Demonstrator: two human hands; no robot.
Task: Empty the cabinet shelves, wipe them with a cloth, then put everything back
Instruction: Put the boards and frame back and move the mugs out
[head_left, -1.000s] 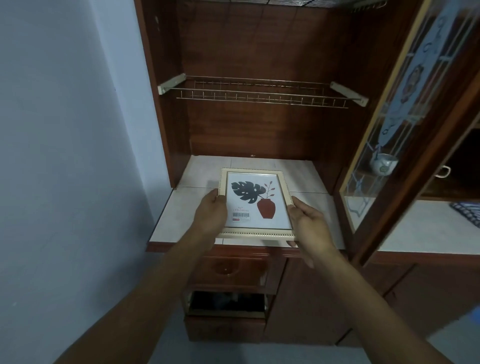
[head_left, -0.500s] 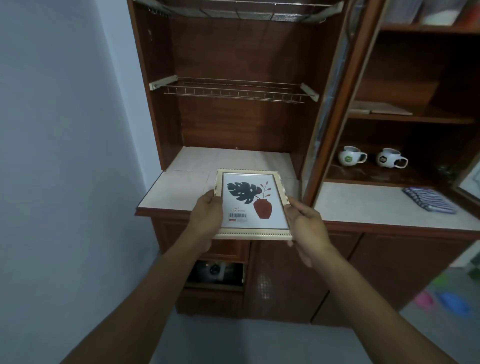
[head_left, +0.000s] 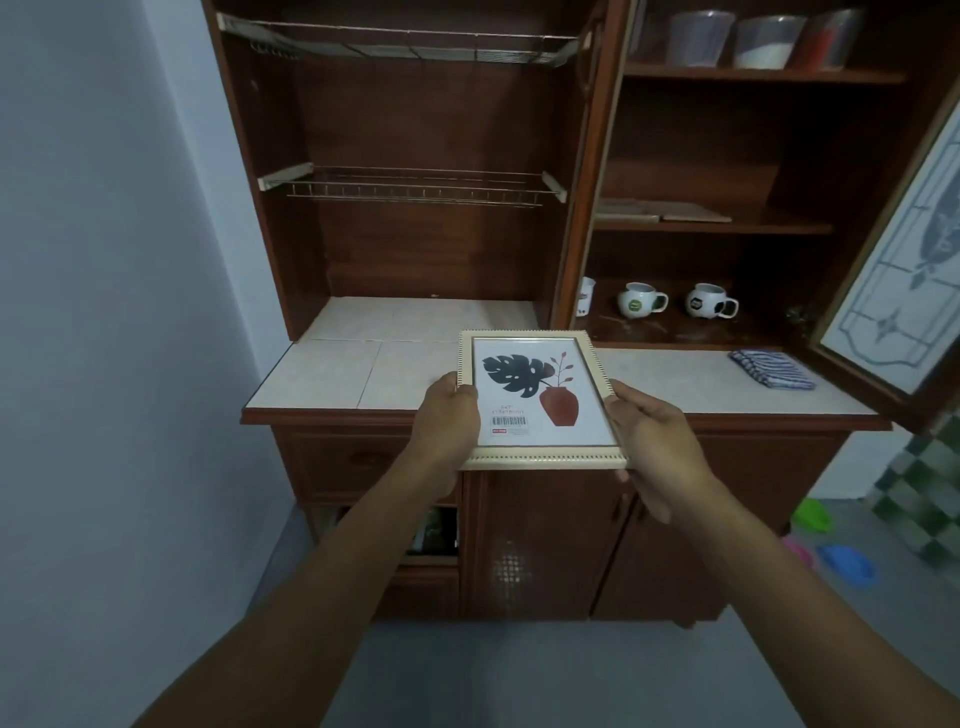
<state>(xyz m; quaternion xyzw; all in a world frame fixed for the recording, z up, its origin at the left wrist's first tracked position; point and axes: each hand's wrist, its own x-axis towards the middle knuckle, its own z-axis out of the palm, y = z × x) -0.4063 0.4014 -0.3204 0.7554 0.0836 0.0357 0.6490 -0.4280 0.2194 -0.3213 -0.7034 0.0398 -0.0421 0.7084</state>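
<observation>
"Two bays in the cabinet (head_left: 415, 130), right?"

"Yep. Dark red-brown wood, glossy. Left bay has wire racks (head_left: 410, 184), thin metal rods w/ pale end brackets. Right bay has flat wooden shelves. Pale square-tiled counter (head_left: 332, 374) runs across the front of both."

"Door?"

"Glass door (head_left: 893, 291) swung out at far right, frosted pane w/ leaded pattern."

"Where's the picture frame (head_left: 540, 400)?"

"In the air above the counter's front edge, approx. in line w/ the post between the bays. Not touching the counter as far as I can tell."

"Orientation?"

"Portrait. Long axis runs away from the person toward the cabinet, top edge at the far end, face tilted up at the camera. Print reads upright from here."

"Material?"

"Cream rectangular moulding, beaded edges, shiny glazing. Print: dark split leaf, red-brown vase, barcode sticker bottom left."

"Hands?"

"Both grasping it. Left hand (head_left: 449, 421) clamps the left rail, thumb on the front, fingers behind, out of sight. Right hand (head_left: 654, 441) grips the right rail near the bottom corner, thumb on top, fingers curled under."

"Smaller stuff?"

"Folded striped cloth (head_left: 771, 369), blue-white, flat on the counter at right. Round white mugs (head_left: 640, 300) on the right bay's lowest shelf, handles to the right."
</observation>
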